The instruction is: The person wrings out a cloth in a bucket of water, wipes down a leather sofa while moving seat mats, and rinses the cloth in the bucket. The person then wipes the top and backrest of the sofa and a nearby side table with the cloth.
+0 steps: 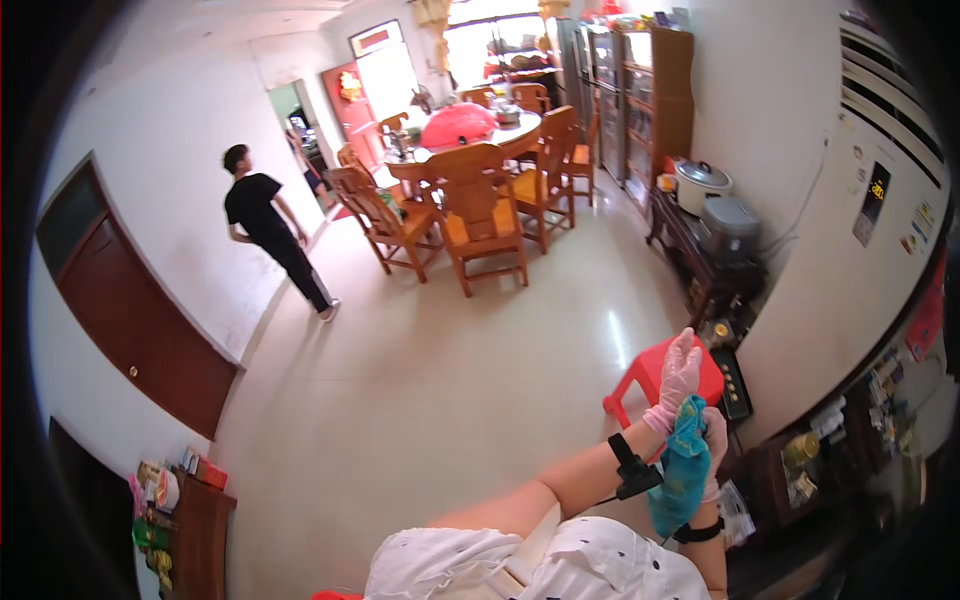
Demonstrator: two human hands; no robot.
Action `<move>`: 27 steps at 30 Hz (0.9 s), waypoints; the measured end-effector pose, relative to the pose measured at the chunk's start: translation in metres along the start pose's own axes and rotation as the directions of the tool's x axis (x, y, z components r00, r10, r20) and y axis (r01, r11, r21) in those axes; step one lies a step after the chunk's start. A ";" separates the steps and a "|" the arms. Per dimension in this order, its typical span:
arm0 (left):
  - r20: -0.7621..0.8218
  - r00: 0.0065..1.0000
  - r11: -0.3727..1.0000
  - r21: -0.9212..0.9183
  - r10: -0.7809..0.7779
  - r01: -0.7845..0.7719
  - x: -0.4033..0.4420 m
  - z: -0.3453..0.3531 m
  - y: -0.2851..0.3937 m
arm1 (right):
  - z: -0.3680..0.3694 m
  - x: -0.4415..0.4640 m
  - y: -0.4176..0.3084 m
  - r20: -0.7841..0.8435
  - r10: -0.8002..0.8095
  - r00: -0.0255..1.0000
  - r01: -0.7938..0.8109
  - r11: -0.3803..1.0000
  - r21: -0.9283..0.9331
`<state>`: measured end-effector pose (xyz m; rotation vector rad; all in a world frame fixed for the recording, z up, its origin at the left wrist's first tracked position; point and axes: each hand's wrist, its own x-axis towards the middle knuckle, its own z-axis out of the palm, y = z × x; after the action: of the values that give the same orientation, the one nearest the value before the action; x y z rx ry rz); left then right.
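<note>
Seen by the near edge of the red plastic stool point(648, 368), the bunched teal cloth point(683, 480) between close-together hands could slip, as the pink-gloved left hand point(677, 378) has straight fingers, if the pink-gloved right hand point(715, 432), its grip hidden, holds weakly.

Open floor point(400, 380) ahead of me, red stool point(652, 362) just past my left hand point(677, 378), dark bench point(690, 245) lining the right, chairs point(470, 200) blocking farther out, person point(268, 215) off left.

We see strong daylight blowing out the far window point(490, 50) and the doorway point(383, 75), glare streaking the tiled floor point(400, 380), dim near corners, a soft-looking far end, and fisheye curvature with black edges.
</note>
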<state>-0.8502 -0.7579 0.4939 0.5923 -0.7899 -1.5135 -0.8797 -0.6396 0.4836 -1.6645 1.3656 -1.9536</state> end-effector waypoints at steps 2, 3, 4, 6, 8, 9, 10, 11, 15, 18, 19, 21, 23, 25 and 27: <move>0.049 0.995 0.988 0.124 0.084 -0.089 0.010 -0.003 0.030 | 0.000 0.001 0.009 0.194 0.010 0.981 -0.029 0.995 0.093; 0.108 0.986 0.960 0.235 0.127 -0.150 0.009 -0.003 0.045 | 0.000 0.001 0.007 0.373 0.024 0.927 -0.086 0.985 0.149; 0.153 0.981 0.953 0.260 0.117 -0.154 0.006 -0.004 0.059 | 0.003 0.001 0.003 0.366 -0.020 0.930 0.004 0.999 0.043; 0.199 0.960 0.800 0.534 0.197 -0.275 0.016 -0.014 0.059 | 0.003 0.009 -0.006 0.454 -0.040 0.890 0.019 0.998 0.052; 0.267 0.929 0.559 0.743 0.255 -0.367 0.019 -0.015 0.069 | 0.006 0.024 -0.038 0.501 -0.085 0.861 0.065 0.996 0.058; 0.280 0.954 0.185 0.937 0.106 -0.296 0.014 -0.010 0.088 | 0.005 0.031 -0.044 0.502 -0.085 0.861 0.065 0.996 0.057; 0.228 0.973 -0.238 0.944 -0.036 -0.229 0.011 -0.008 0.099 | 0.004 0.036 -0.048 0.335 -0.012 0.942 0.027 0.999 -0.040; 0.225 0.973 -0.239 0.943 -0.046 -0.230 0.011 -0.011 0.089 | 0.005 0.040 -0.050 0.148 0.058 0.987 -0.039 0.991 -0.131; 0.464 0.848 -0.759 0.447 -0.255 -0.473 0.005 -0.042 0.034 | 0.018 0.046 -0.022 0.290 -0.053 0.956 0.144 0.943 -0.301; 0.545 0.752 -0.812 0.201 -0.372 -0.548 -0.010 -0.034 0.024 | 0.007 0.027 -0.021 0.225 -0.002 0.974 0.096 0.909 -0.406; 0.571 0.738 -0.749 0.296 -0.359 -0.593 -0.008 -0.035 0.006 | 0.002 0.018 -0.006 0.196 -0.045 0.979 0.112 0.932 -0.346; 0.710 0.622 -0.844 0.074 -0.329 -0.531 0.004 -0.049 -0.037 | -0.012 0.011 -0.019 0.292 0.018 0.956 0.045 0.977 -0.208; 0.714 0.640 -0.551 0.424 -0.285 -0.719 -0.009 -0.024 -0.032 | -0.007 -0.013 -0.032 0.569 0.184 0.802 -0.245 0.969 0.031; 0.619 0.696 -0.422 0.557 -0.364 -0.715 -0.016 -0.012 -0.031 | 0.001 -0.025 -0.055 0.542 0.006 0.841 0.002 1.000 -0.015; 0.563 0.712 -0.242 0.686 -0.419 -0.686 -0.024 -0.010 -0.041 | -0.023 -0.021 -0.045 0.416 0.110 0.903 -0.068 0.991 -0.117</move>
<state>-0.8665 -0.7358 0.4544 0.9913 -2.8117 -0.2199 -0.8762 -0.5896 0.5065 -1.8907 1.3529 -1.3817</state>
